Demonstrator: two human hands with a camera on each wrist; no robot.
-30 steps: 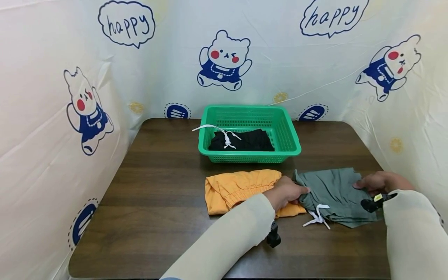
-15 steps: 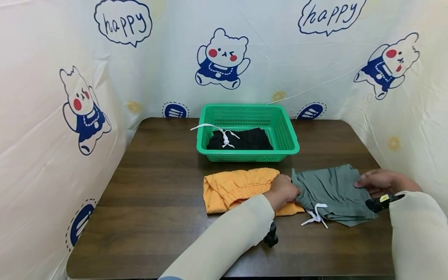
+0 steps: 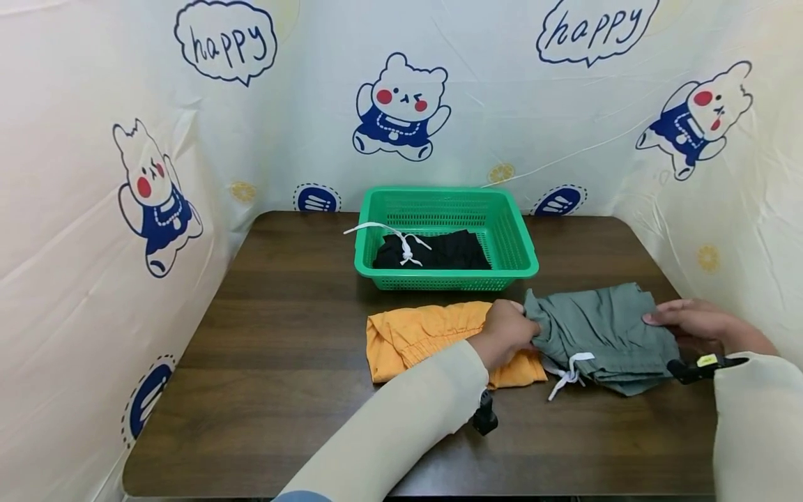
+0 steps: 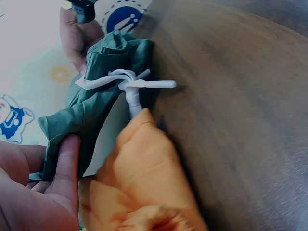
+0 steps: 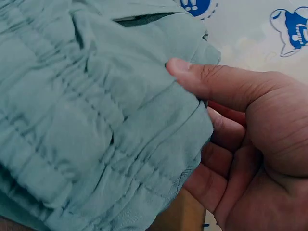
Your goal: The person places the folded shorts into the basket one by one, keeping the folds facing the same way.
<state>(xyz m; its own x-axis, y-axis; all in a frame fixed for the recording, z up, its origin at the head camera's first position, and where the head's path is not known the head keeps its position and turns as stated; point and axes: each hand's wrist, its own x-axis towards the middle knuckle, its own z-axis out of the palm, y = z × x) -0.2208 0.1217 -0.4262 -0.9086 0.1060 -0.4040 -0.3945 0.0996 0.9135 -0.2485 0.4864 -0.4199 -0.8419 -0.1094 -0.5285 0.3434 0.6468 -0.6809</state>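
Folded grey-green shorts with a white drawstring hang between both hands at the right of the table. My left hand grips their left edge, reaching over the orange shorts. In the left wrist view the fingers pinch the green cloth. My right hand holds the opposite edge. Its thumb lies on top of the gathered cloth, with the other fingers curled beneath. The orange shorts lie folded on the table, partly hidden by the left forearm.
Behind the orange shorts stands a green plastic basket holding a folded black garment; its white cord hangs over the left rim. A patterned white curtain encloses the dark wooden table at the back and sides.
The green shorts have risen slightly off the table, right side first, their drawstring shifting with them. The right hand has moved a little outward and up; the basket stays put.
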